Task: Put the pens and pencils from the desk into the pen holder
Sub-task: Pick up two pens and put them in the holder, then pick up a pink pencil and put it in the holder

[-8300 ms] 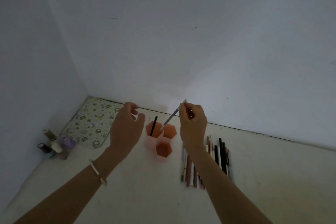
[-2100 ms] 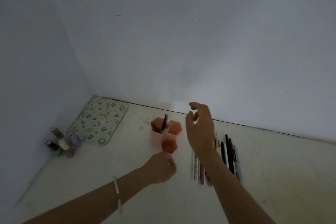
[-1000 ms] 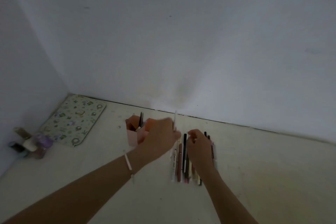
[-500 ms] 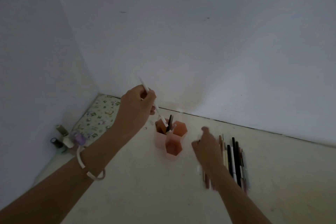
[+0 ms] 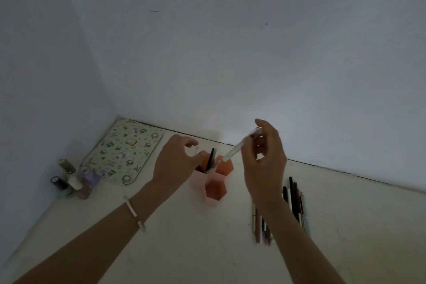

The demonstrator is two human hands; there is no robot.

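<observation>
The pink-orange pen holder (image 5: 215,189) has three hexagonal cells and stands mid-desk. A black pen (image 5: 211,159) leans in its back left cell. My left hand (image 5: 175,163) hovers over that cell with thumb and forefinger apart. The top of a white pen (image 5: 196,150) shows faintly between them, standing in the cell. My right hand (image 5: 262,163) pinches another white pen (image 5: 238,149), tilted, its lower tip just above the back right cell. A row of pens and pencils (image 5: 292,196) lies on the desk to the right, partly hidden by my right forearm.
A patterned mat (image 5: 125,151) lies in the back left corner. Several small bottles (image 5: 73,182) cluster by the left wall. Walls close off the desk at the back and left. A bracelet (image 5: 134,213) circles my left wrist.
My left hand came down and set its white pen into the holder. My right hand rose from the row on the desk with a white pen and moved over the holder.
</observation>
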